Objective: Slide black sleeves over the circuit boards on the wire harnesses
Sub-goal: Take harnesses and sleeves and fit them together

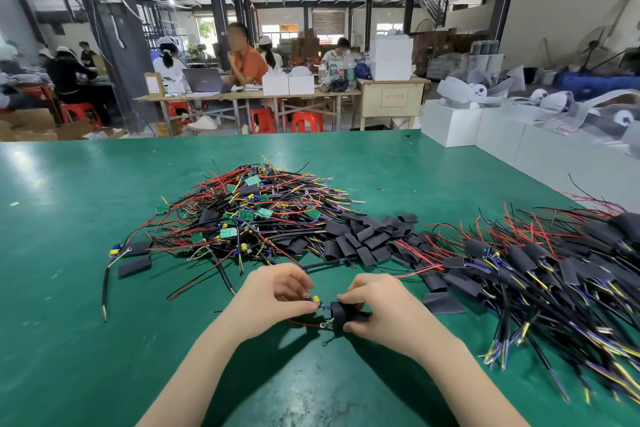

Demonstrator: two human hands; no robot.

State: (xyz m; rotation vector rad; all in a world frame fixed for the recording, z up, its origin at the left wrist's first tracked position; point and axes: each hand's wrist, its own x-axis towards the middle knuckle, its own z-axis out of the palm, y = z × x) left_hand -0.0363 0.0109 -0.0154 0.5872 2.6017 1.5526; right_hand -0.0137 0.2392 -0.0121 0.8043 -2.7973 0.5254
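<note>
Just above the green table, a flat black tubular sleeve is pinched by the right hand, while the harness's yellow-capped end is pinched by the left hand. The sleeve's mouth should be kept squeezed open and drawn squarely over the board, hidden here. Beyond, the tangled pile of unsleeved red, black and yellow harnesses waits.

Hardly any writing can be read. A pale cabinet behind the green counter bears a small framed label with red characters, too blurred to make out. A grey laptop on a far table shows a faint logo on its lid, unreadable. A brown box nearby carries a white label, its print illegible.
</note>
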